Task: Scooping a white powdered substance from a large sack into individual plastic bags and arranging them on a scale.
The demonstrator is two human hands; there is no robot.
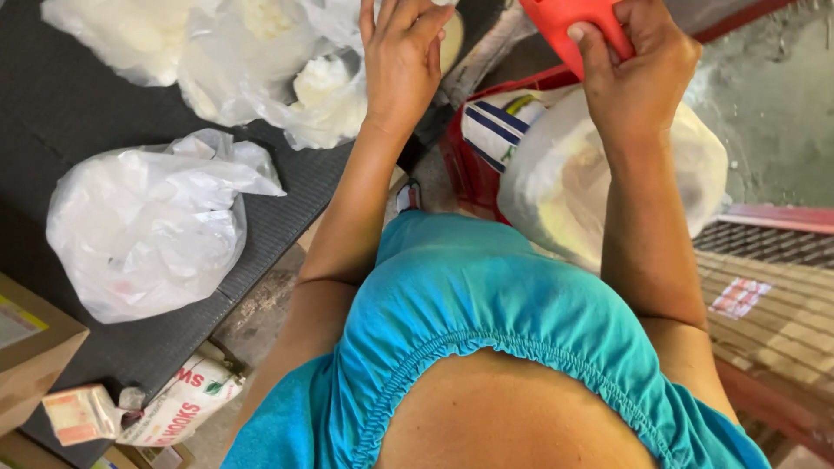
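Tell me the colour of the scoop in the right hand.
Red scoop, held by the right hand; head view.

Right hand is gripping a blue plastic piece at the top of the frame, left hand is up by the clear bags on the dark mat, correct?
Not quite: the plastic piece is red, not blue, as the head view shows. The rest holds: the right hand grips it at the top of the frame, and the left hand is up by the clear bags on the dark mat.

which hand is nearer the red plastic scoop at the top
Right. The right hand grips the red plastic scoop, thumb pressed on it. The left hand is apart from it, off to the side over the clear plastic bags.
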